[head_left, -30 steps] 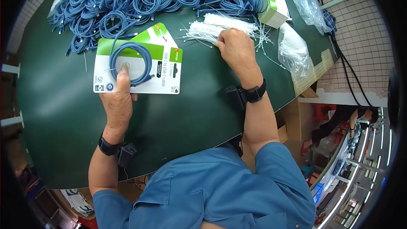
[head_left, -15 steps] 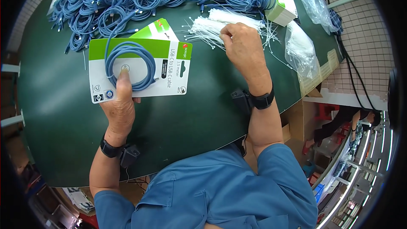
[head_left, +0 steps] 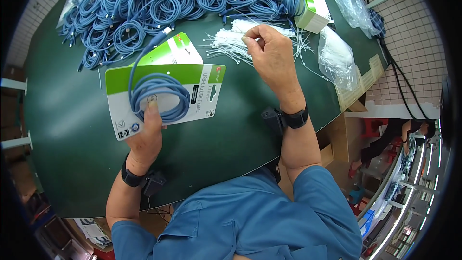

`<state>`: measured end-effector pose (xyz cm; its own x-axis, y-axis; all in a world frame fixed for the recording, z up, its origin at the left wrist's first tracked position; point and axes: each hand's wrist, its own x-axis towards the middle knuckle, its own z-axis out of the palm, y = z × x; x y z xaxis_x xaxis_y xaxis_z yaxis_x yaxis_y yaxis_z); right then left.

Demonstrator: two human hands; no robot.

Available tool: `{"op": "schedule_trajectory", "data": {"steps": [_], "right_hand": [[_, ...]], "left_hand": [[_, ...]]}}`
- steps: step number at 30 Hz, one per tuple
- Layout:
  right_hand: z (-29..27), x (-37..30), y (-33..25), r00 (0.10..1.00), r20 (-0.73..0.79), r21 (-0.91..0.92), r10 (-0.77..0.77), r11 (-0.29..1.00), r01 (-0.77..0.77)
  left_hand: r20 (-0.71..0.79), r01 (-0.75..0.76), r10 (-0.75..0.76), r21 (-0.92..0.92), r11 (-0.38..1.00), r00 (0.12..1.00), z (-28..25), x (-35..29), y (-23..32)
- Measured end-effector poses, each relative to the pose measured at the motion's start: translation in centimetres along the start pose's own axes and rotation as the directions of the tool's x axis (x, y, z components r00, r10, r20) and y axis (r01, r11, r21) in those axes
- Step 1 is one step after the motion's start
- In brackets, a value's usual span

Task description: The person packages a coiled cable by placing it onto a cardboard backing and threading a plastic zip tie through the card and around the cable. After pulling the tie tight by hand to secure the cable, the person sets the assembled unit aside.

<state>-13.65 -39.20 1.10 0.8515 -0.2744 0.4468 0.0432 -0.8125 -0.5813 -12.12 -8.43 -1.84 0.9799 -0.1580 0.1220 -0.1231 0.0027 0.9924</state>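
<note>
- Nearer the body and more tilted than half a second ago, the card (head_left: 201, 82) and coiled cable (head_left: 183, 99) sit in my left hand (head_left: 147, 139), thumb inside the coil.
- I see my right hand (head_left: 274, 60) pinched narrow; whether it grips anything, I cannot tell.
- White cable ties (head_left: 226, 44) lie just beyond its fingertips.

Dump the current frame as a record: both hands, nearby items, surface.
left hand: holds green-and-white card with coiled blue cable against its front
right hand: beside loose white cable ties; whether it holds one is unclear
far side: heap of blue cables
far right: green-and-white box, clear bag of white ties
surface: dark green table
</note>
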Motion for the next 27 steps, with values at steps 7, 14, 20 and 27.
{"op": "schedule_trajectory", "data": {"steps": [7,14,20,27], "right_hand": [[-1.3,0.1,-1.8,0.963,0.202,0.753,0.178,0.601,-0.269],[-0.9,0.0,-1.5,0.921,0.353,0.853,0.166,0.348,-0.39],[0.7,-1.0,-2.1,0.895,0.443,0.854,0.058,0.278,-0.44],[0.9,-1.4,-3.0,0.843,0.537,0.782,0.026,0.359,-0.509]], "left_hand": [[0.457,-0.698,0.544,0.301,0.65,0.704,-2.5,-1.0,-0.1],[0.664,-0.863,0.623,0.067,0.501,0.413,0.4,-0.8,4.1],[0.748,-0.906,0.578,0.073,0.418,0.327,0.0,-1.7,4.4],[0.746,-0.925,0.587,0.104,0.366,0.316,-0.8,-2.5,3.6]]}}
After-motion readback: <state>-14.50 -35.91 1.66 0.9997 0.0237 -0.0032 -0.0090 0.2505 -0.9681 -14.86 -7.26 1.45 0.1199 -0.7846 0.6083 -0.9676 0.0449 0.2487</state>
